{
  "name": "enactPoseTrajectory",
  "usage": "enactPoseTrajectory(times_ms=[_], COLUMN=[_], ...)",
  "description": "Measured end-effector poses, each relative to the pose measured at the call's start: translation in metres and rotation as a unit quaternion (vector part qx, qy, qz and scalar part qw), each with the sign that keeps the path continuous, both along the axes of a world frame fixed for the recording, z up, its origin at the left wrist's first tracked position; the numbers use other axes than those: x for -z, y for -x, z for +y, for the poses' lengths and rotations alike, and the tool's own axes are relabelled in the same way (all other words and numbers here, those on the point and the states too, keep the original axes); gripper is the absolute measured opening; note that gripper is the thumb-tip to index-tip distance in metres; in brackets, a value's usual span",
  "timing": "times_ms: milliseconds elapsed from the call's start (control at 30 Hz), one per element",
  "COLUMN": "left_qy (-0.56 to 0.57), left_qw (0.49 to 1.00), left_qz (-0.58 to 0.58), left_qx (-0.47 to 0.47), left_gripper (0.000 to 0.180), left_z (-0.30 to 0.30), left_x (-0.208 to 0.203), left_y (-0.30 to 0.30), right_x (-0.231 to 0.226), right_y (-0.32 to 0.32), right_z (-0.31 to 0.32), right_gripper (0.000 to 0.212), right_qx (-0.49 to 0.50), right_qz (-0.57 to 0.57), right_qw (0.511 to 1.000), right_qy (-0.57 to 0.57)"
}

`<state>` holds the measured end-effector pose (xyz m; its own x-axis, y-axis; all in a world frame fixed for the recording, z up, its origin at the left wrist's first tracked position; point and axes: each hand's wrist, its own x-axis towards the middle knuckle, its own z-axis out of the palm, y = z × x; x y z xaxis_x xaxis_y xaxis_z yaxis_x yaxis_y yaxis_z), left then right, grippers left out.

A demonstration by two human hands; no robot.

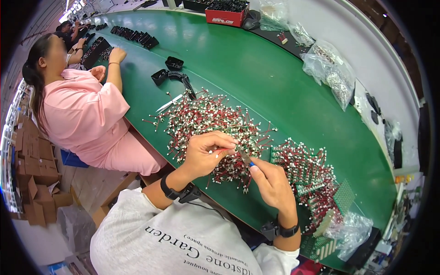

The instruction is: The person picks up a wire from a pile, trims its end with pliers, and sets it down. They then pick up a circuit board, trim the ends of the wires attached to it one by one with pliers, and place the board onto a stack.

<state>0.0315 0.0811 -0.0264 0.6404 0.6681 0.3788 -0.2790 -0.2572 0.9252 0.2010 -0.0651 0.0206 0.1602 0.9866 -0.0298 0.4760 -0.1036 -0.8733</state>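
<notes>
Above a large heap of short red wires with white ends (201,119), my left hand (202,152) pinches a red wire piece (221,150) with a white end. My right hand (273,184) is closed round a blue-handled tool (251,163) with a flat grey metal tip. That tip lies close to the left fingertips; whether it touches the wire I cannot tell. To the right of my right hand, more red wires with white ends (305,170) lie over green circuit board panels (344,196).
A co-worker in pink (85,107) sits at the left along the green table (275,96). Black trays (174,63), a curved black strip (182,79) and white tweezers (169,103) lie beyond the heap. Plastic bags (329,68) and a red box (227,16) line the far edge.
</notes>
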Motion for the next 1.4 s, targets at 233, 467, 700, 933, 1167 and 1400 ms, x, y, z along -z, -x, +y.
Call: enactPoseTrajectory(times_ms=[233, 467, 700, 933, 1167, 1400], left_qy=[0.194, 0.208, -0.142, -0.103, -0.246, -0.31], left_qw=[0.976, 0.978, 0.915, 0.978, 0.961, 0.94], left_qz=[-0.089, -0.019, 0.297, 0.157, 0.104, -0.01], left_qx=[0.043, -0.015, -0.233, -0.096, 0.076, 0.145], left_gripper=[0.014, 0.022, 0.062, 0.04, 0.032, 0.047], left_z=[-0.002, 0.01, 0.027, -0.007, -0.065, -0.111], left_x=[0.018, 0.005, -0.023, -0.028, -0.011, -0.046], left_y=[-0.003, 0.004, 0.013, 0.001, -0.077, -0.138], right_x=[0.027, 0.025, 0.017, -0.01, 0.026, 0.094], right_y=[-0.009, -0.005, 0.007, 0.014, 0.038, 0.059], right_z=[0.002, 0.003, 0.002, -0.025, -0.099, -0.156], right_gripper=[0.047, 0.04, 0.038, 0.042, 0.027, 0.018], right_qx=[-0.064, 0.032, 0.157, 0.146, 0.214, 0.441], right_qz=[0.254, 0.219, -0.275, -0.238, -0.061, 0.08], right_qw=[0.962, 0.975, 0.946, 0.952, 0.958, 0.871], right_qy=[0.078, 0.018, -0.068, -0.124, -0.179, -0.2])
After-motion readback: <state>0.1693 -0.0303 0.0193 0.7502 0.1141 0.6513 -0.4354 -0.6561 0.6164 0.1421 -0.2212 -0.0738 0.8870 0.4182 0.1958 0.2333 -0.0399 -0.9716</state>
